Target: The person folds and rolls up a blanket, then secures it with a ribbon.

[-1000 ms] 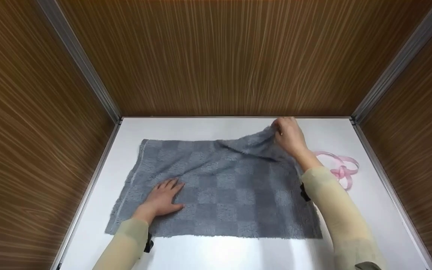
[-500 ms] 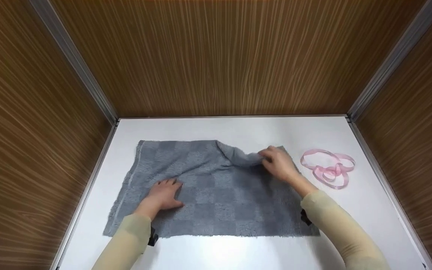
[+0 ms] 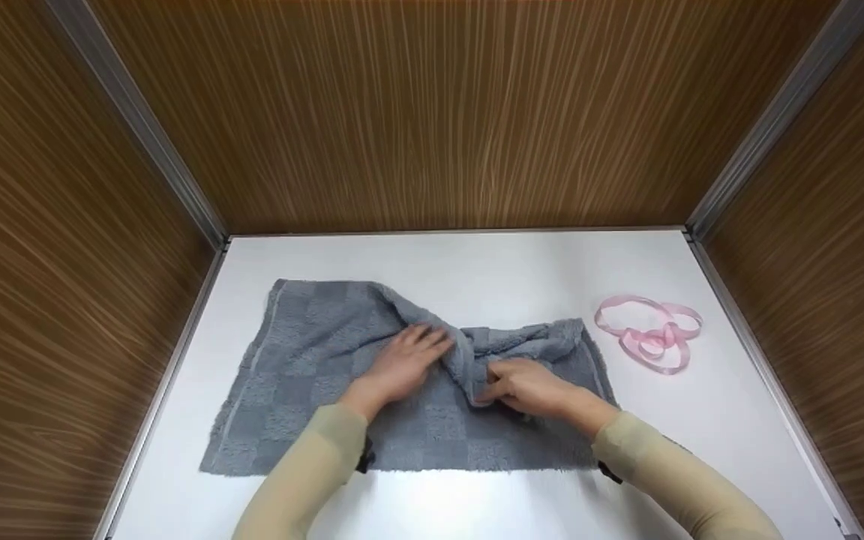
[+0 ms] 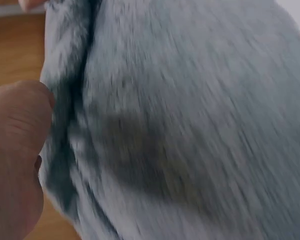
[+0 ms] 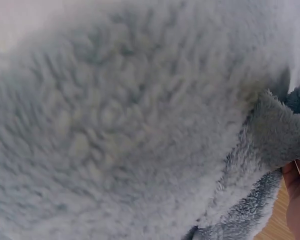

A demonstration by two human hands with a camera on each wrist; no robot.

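Grey towel (image 3: 432,420) under both hands — folded corner in right hand's (image 3: 533,390) grip.

left wrist: towel (image 4: 190,125) blurred | right wrist: fingertip (image 5: 297,200) cut off (frame edge)

No readable text, label, brand, number or sign anywhere in view
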